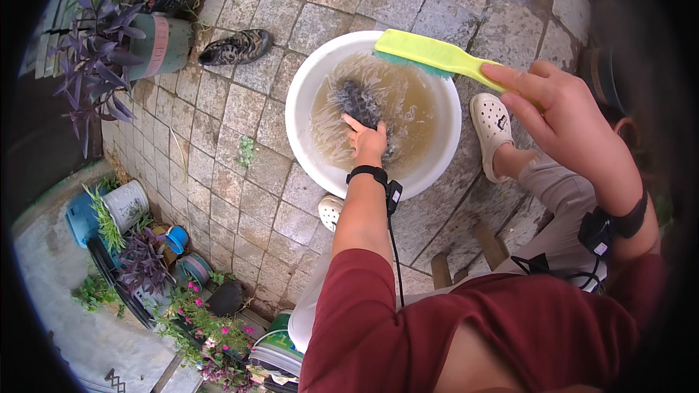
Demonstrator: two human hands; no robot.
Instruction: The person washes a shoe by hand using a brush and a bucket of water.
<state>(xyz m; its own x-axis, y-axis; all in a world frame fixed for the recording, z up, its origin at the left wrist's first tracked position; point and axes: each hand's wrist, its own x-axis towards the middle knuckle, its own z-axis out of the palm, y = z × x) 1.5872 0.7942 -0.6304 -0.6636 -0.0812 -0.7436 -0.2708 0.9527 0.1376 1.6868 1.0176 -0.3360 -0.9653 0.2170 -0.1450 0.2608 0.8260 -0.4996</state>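
A round white plastic basin of cloudy brown water stands on the paving in front of me. My left hand is in it, on a dark shoe with its treaded sole up, partly under the water; the palm and some of the fingers' grip are hidden. In my right hand is the handle of a yellow-green scrubbing brush, its green bristles facing down over the basin's upper right rim. A camouflage-patterned shoe lies on the paving to the left of the basin.
My feet, in cream clogs, are beside the basin. A green pot with a purple plant stands at upper left. Several flowerpots and flowering plants line the lower left. A lidded bucket is near my left leg. Cables hang from both wristbands.
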